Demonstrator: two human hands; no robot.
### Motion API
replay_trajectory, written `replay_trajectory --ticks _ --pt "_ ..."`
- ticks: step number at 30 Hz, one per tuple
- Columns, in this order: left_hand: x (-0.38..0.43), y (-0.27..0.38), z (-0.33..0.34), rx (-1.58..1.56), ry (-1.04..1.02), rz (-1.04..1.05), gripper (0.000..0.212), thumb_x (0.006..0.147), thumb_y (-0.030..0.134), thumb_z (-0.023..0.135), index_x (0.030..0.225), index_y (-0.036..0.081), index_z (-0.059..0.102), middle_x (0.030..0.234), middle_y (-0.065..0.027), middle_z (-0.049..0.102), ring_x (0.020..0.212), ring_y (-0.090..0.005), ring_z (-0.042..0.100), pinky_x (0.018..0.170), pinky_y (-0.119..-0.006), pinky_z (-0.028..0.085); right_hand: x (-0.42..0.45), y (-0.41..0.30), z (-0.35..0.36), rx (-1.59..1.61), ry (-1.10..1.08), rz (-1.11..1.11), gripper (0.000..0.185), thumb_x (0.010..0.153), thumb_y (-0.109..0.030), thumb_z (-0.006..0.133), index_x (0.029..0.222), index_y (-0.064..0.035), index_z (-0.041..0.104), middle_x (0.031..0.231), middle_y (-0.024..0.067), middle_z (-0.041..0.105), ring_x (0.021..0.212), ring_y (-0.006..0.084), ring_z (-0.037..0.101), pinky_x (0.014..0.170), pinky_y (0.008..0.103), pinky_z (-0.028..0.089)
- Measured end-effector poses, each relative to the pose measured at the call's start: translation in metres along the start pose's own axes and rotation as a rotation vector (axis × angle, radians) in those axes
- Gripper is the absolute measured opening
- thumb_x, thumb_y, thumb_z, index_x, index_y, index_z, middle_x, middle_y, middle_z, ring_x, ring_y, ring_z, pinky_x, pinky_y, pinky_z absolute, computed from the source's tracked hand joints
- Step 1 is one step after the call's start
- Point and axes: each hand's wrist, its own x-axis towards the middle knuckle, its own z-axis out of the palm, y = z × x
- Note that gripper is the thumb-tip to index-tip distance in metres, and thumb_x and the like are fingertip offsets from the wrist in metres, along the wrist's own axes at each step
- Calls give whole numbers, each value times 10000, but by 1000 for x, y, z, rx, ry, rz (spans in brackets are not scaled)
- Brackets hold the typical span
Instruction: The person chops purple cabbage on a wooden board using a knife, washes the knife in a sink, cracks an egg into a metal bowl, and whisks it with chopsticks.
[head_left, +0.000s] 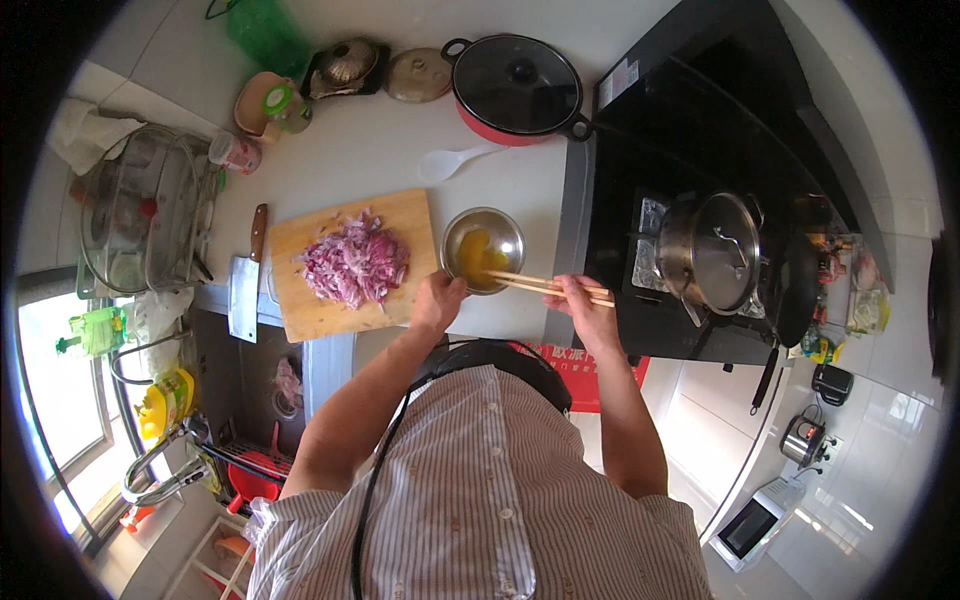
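Observation:
My left hand (440, 301) grips the near left rim of a small stainless steel bowl (509, 227) on the counter. Yellow beaten egg (475, 255) lies in the bottom of the bowl. A pair of wooden chopsticks (529, 282) is held in my right hand (581, 309), with the tips dipped into the egg. Left of the bowl, a wooden cutting board (412, 217) bears a heap of chopped red onion (356, 262). Beside the board rests a cleaver (245, 289), its wooden handle pointing away from me.
A white spoon (442, 165) and a lidded red pot (517, 90) stand farther back. To the right, a lidded steel pot (709, 255) sits on the black stove, with a frying pan (796, 292) beyond it. The sink (247, 375) lies at the left, near a dish rack (146, 210).

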Motion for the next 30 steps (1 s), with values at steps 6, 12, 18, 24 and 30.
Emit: replay_trajectory --ticks 6,12,18,24,30 --pt "19 -36 3 -35 -23 7 312 817 245 539 832 -52 634 724 -179 644 683 -239 620 649 -370 476 4 -4 6 18 -25 -9 253 939 -178 526 967 66 589 908 156 643 772 209 661 710 308 572" --pt "7 -6 3 84 -66 -18 309 818 248 547 844 -47 636 729 -181 641 700 -241 625 655 -364 479 9 1 2 88 45 -93 267 942 -184 524 995 71 581 898 155 643 755 207 660 706 312 570" --pt "2 5 4 -60 -108 -30 295 830 193 535 872 -91 605 738 -158 642 701 -200 618 648 -338 483 12 7 -1 50 -23 -52 267 932 -198 543 959 62 599 877 136 651 727 201 658 679 317 569" --pt "12 -21 3 -115 -111 -18 295 856 184 526 873 -99 608 763 -120 641 727 -158 612 664 -290 489 7 6 1 83 78 -54 247 935 -177 532 979 60 591 879 151 643 732 203 660 690 321 573" --pt "-4 14 8 -267 -110 -46 279 879 159 521 906 -105 608 808 -110 651 763 -141 613 698 -277 494 0 7 -2 48 121 -31 291 941 -218 528 980 64 588 894 160 642 768 211 663 719 314 572"
